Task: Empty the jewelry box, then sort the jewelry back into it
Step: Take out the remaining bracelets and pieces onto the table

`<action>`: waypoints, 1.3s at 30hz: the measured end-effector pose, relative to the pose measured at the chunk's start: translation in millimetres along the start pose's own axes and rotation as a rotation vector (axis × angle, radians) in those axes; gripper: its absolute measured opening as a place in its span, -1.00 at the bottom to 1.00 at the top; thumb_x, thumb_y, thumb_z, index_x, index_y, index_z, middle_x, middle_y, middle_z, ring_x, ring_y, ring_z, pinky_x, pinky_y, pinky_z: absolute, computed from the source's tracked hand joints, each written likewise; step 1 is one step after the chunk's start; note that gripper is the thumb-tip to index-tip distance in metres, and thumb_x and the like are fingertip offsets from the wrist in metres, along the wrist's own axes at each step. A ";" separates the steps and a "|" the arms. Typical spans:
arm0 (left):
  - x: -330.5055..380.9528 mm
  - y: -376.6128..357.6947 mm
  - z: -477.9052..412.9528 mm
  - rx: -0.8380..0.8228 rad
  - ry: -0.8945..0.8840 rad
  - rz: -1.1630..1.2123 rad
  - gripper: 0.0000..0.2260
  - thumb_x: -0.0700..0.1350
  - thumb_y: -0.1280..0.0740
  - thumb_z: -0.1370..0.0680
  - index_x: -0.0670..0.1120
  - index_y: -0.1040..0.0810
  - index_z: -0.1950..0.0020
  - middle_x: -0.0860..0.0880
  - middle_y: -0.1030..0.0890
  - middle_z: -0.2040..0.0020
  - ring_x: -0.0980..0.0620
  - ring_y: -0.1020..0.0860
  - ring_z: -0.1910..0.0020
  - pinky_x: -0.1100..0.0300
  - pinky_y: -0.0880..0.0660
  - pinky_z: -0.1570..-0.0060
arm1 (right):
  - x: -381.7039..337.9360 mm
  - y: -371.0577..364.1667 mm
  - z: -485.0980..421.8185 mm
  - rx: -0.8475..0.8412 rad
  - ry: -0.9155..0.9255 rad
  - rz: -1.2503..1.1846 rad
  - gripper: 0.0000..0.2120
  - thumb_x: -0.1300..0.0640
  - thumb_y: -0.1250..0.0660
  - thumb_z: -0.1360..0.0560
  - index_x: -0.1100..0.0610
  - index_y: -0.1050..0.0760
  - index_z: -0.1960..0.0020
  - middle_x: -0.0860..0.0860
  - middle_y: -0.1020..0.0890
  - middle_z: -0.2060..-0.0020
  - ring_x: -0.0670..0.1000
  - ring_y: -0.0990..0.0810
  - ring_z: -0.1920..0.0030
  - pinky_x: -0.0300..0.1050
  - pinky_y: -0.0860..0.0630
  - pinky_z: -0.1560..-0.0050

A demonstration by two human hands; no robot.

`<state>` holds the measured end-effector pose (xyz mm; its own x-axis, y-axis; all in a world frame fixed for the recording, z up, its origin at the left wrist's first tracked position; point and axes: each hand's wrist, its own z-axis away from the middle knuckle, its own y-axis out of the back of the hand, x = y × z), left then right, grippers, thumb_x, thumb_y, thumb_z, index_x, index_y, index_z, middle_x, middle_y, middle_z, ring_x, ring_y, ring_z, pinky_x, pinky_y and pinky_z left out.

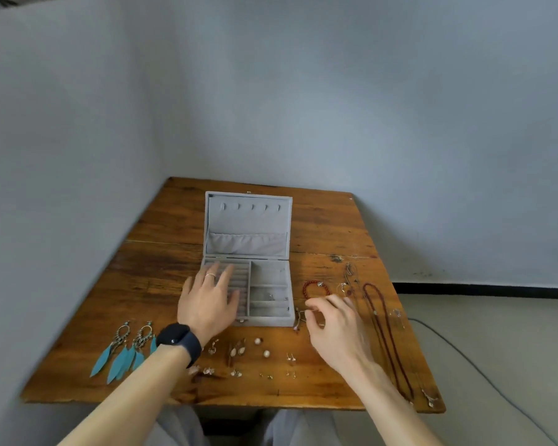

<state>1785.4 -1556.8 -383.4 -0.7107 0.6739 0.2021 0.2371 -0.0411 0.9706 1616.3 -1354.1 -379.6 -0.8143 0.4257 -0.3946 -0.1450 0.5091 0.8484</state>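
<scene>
Table (329,220) with the open jewelry box (247,220) at centre. Left hand (208,300) lies flat, fingers spread, on the ring rolls. Right hand (335,329), at 4 o'clock of the box, curls over a small dangling piece (298,320); whether it grips cannot be told. Necklaces (385,329) at 3 o'clock, feather earrings (126,352) at 7, small earrings (261,347) at 6. One small item (271,296) lies inside: emptying appears nearly done, sorting not yet begun.

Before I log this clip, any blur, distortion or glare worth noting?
Head view: wide-angle bending splays the table edges; head view: right hand slightly motion-blurred, left hand sharper; head view: soft even light, no glare, small earrings barely resolved.
</scene>
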 end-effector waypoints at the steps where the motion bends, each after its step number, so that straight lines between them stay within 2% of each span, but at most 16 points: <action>1: -8.5 -5.6 -2.2 -0.065 0.000 0.005 -0.46 0.18 -0.04 -0.65 0.09 -0.07 -0.62 -0.03 -0.09 -0.63 -0.02 0.02 -0.61 -0.11 0.00 -0.52 | -6.3 -3.9 -7.6 -0.008 0.022 -0.002 -0.81 0.04 -0.37 -0.55 -0.01 -0.64 -0.14 -0.11 -0.63 -0.01 -0.05 -0.50 -0.03 -0.17 -0.49 -0.04; 2: -14.0 -12.1 -3.1 -0.116 -0.005 0.025 -0.44 0.21 0.03 -0.66 0.09 0.00 -0.64 0.01 0.01 -0.64 0.02 0.13 -0.61 -0.12 0.10 -0.53 | -12.0 -8.2 -15.5 -0.024 0.042 0.000 -0.82 0.02 -0.36 -0.55 -0.03 -0.64 -0.13 -0.11 -0.63 0.00 -0.06 -0.49 -0.01 -0.19 -0.48 0.00; 4: -19.3 -23.5 -1.9 -0.151 -0.004 0.061 -0.44 0.23 0.13 -0.66 0.10 0.07 -0.64 0.05 0.08 -0.64 0.08 0.21 -0.59 -0.10 0.18 -0.53 | -21.2 -17.6 -33.3 -0.078 0.063 0.003 -0.82 -0.01 -0.34 -0.56 -0.06 -0.64 -0.13 -0.13 -0.64 0.01 -0.07 -0.48 0.00 -0.23 -0.47 0.06; 10: -19.6 -29.4 -3.4 -0.130 0.006 0.061 -0.45 0.22 0.17 -0.66 0.11 0.11 -0.63 0.06 0.10 -0.64 0.08 0.20 -0.59 -0.09 0.21 -0.52 | -40.9 -43.8 -79.6 -0.285 0.076 0.118 -0.85 -0.05 -0.35 -0.58 -0.12 -0.67 -0.08 -0.14 -0.66 -0.02 -0.02 -0.50 -0.08 -0.19 -0.42 0.13; 13: -18.8 -28.1 -2.1 -0.127 0.008 0.065 -0.46 0.20 0.16 -0.66 0.10 0.10 -0.63 0.05 0.11 -0.64 0.07 0.20 -0.60 -0.11 0.20 -0.53 | -46.3 -50.1 -93.0 -0.378 0.119 0.193 -0.87 -0.05 -0.35 -0.58 -0.11 -0.67 -0.05 -0.11 -0.67 -0.01 0.00 -0.53 -0.11 -0.15 -0.49 0.11; 16: -18.3 -27.7 -1.0 -0.123 0.009 0.057 -0.46 0.20 0.14 -0.66 0.09 0.10 -0.63 0.04 0.10 -0.64 0.06 0.18 -0.60 -0.13 0.17 -0.55 | -50.5 -53.9 -96.8 -0.410 0.186 0.258 -0.88 0.04 -0.33 -0.59 -0.07 -0.64 -0.03 -0.06 -0.63 -0.02 0.01 -0.54 -0.11 -0.12 -0.50 0.09; 21: -18.2 -28.6 -0.5 -0.114 0.010 0.056 -0.46 0.20 0.14 -0.66 0.09 0.10 -0.63 0.03 0.10 -0.64 0.05 0.16 -0.60 -0.14 0.16 -0.55 | -52.9 -55.6 -90.9 -0.472 0.303 0.335 -0.84 0.20 -0.26 -0.58 0.05 -0.53 -0.11 -0.02 -0.52 -0.07 0.04 -0.49 -0.13 -0.08 -0.47 0.04; 26: -18.5 -27.1 -0.7 -0.118 0.009 0.061 -0.46 0.20 0.14 -0.66 0.09 0.10 -0.64 0.03 0.10 -0.64 0.05 0.16 -0.60 -0.13 0.17 -0.54 | -45.2 -37.5 -85.1 -0.402 0.189 0.087 -0.90 0.11 -0.19 -0.65 -0.04 -0.45 -0.02 -0.18 -0.46 0.03 -0.10 -0.48 0.02 -0.22 -0.39 0.14; 29: -18.8 -25.5 -1.2 -0.131 -0.004 0.065 -0.45 0.20 0.13 -0.66 0.09 0.09 -0.64 0.03 0.09 -0.64 0.05 0.15 -0.60 -0.14 0.16 -0.54 | -45.9 -18.7 -81.6 -0.365 0.103 -0.122 -0.93 0.05 -0.21 -0.65 -0.04 -0.45 -0.02 -0.23 -0.52 0.04 -0.17 -0.51 0.01 -0.24 -0.43 0.08; 32: -22.8 -18.2 -2.8 -0.192 -0.016 0.128 -0.45 0.20 0.06 -0.67 0.08 0.05 -0.64 0.04 0.09 -0.64 0.06 0.14 -0.60 -0.16 0.14 -0.53 | -52.2 3.0 -78.9 -0.319 0.058 -0.233 -0.93 0.03 -0.20 -0.66 -0.07 -0.43 -0.02 -0.22 -0.58 0.06 -0.18 -0.55 0.06 -0.24 -0.49 0.10; 34: -25.1 -5.3 -4.5 -0.233 -0.020 0.213 -0.45 0.18 -0.07 -0.66 0.08 -0.06 -0.63 0.05 0.00 -0.64 0.05 0.06 -0.60 -0.16 0.10 -0.54 | -57.2 19.7 -76.6 -0.282 0.053 -0.282 -0.91 0.04 -0.20 -0.66 -0.11 -0.41 0.02 -0.21 -0.60 0.10 -0.19 -0.57 0.09 -0.25 -0.51 0.13; 36: -22.2 13.1 -5.7 -0.196 -0.025 0.307 -0.49 0.12 -0.22 -0.62 0.09 -0.24 -0.57 0.02 -0.23 -0.58 0.01 -0.15 -0.56 -0.12 -0.09 -0.53 | -62.0 35.6 -73.7 -0.241 0.053 -0.325 -0.89 0.05 -0.21 -0.65 -0.12 -0.42 0.03 -0.22 -0.61 0.12 -0.25 -0.55 0.06 -0.37 -0.46 0.18; 38: -11.3 34.6 -5.9 -0.128 -0.049 0.480 -0.56 0.08 -0.30 -0.59 0.11 -0.39 -0.47 0.04 -0.44 -0.46 0.03 -0.36 -0.45 0.04 -0.34 -0.41 | -65.8 49.6 -69.9 -0.199 0.054 -0.374 -0.89 0.06 -0.24 -0.64 -0.12 -0.45 0.04 -0.24 -0.63 0.15 -0.26 -0.56 0.08 -0.40 -0.46 0.21; 39: -2.9 45.3 -4.7 -0.108 -0.069 0.587 -0.59 0.08 -0.33 -0.58 0.12 -0.44 -0.43 0.08 -0.50 -0.40 0.07 -0.42 -0.39 0.14 -0.39 -0.33 | -67.2 55.6 -67.0 -0.188 0.054 -0.401 -0.89 0.06 -0.25 -0.63 -0.12 -0.46 0.05 -0.27 -0.63 0.15 -0.26 -0.57 0.09 -0.42 -0.45 0.19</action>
<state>1795.2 -1564.0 -339.5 -0.4357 0.5621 0.7030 0.5060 -0.4929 0.7078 1625.3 -1404.5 -282.3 -0.7003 0.1801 -0.6908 -0.5510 0.4789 0.6834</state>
